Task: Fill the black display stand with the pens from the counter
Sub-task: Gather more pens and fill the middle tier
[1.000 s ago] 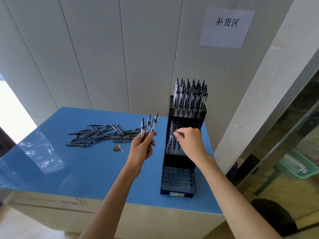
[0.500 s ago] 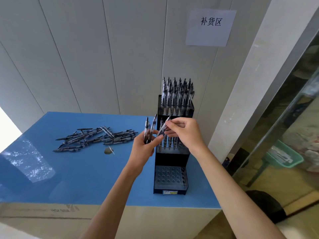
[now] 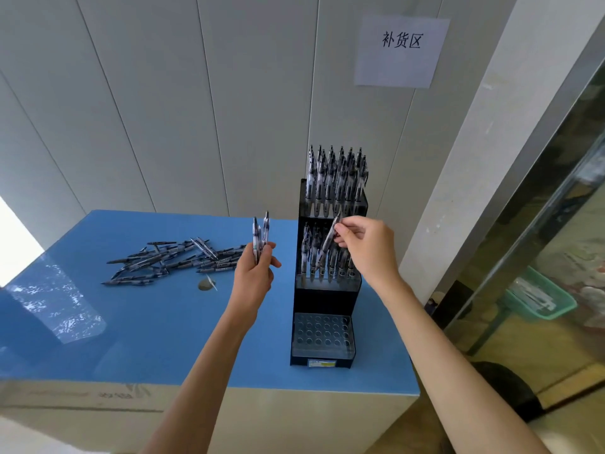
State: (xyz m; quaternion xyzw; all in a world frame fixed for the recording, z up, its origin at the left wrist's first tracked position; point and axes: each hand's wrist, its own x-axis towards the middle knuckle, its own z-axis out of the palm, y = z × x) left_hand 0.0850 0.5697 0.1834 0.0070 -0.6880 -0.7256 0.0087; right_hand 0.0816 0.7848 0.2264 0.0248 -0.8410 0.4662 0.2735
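Right hand (image 3: 366, 247) now pinching pen (image 3: 329, 242) over stand (image 3: 327, 299).

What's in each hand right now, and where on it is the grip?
Right hand pinches one clear black-tipped pen near its upper end. Left hand grips a small bunch of similar pens around their lower halves.

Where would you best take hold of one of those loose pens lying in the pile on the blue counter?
Probably at mid-barrel, coming from above. The loose pens lie flat and crisscrossed on the blue counter, so only their upper sides are free; pinching the barrel of one on top, across its width, should lift it without dragging the others.
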